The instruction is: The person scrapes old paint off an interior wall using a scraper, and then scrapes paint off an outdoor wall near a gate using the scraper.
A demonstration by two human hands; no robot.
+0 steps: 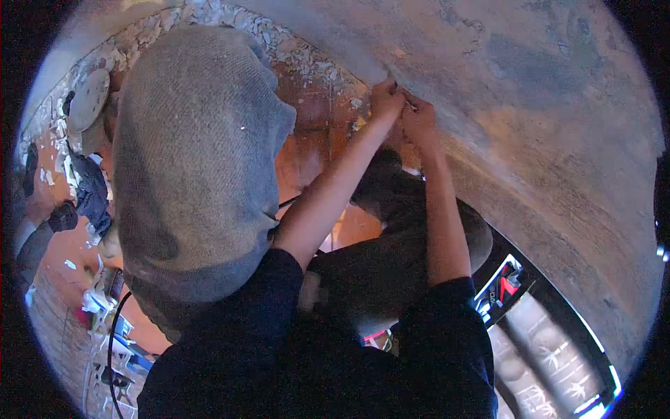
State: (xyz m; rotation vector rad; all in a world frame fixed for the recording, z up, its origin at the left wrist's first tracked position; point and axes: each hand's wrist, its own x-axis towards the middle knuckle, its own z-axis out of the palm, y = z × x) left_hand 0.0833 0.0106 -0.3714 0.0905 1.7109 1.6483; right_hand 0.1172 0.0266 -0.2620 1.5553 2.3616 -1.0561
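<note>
My left hand [386,101] and my right hand [419,120] meet in front of me, close to the base of the worn, stained wall [516,119]. Both sets of fingers are closed and nearly touch each other. Whatever they hold, if anything, is too small or hidden to make out. My bent knee in grey trousers [199,146] fills the left of the view. The other leg, in dark shade [401,258], lies folded beneath my forearms.
Pale flakes [272,35] line the foot of the wall over a reddish tiled floor [307,105]. Dark crumpled cloth [89,185] lies at left. A black cable [112,349] curves below it. A red and black object [508,288] stands at lower right.
</note>
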